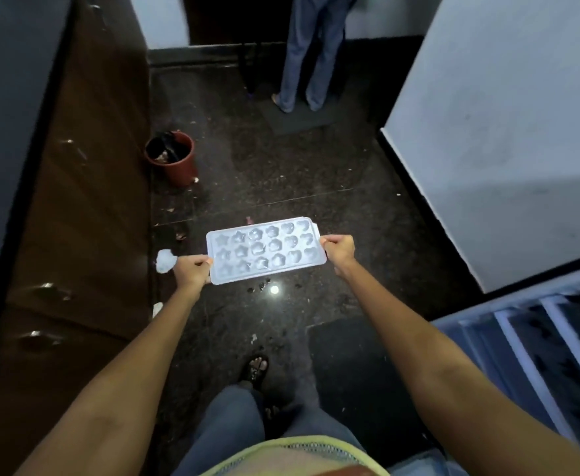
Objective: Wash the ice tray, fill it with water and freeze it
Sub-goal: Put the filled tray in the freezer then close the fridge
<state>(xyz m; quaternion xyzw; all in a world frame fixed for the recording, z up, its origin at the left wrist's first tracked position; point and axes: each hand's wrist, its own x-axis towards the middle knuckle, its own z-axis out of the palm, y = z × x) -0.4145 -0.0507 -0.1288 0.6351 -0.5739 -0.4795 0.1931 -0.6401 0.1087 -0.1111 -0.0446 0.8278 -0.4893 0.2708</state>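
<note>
- Head view: the pale ice tray (pixel 266 250) with its star and flower moulds is held out level above the dark speckled floor (pixel 281 173), both arms stretched forward.
- The left hand (pixel 192 271) pinches the tray's left end, fingers curled round the edge.
- The right hand (pixel 339 250) grips the right end likewise.
- A reddish bucket (pixel 173 158) stands by the brown cabinet (pixel 86 187); another person's legs (pixel 307 56) show further off.
</note>
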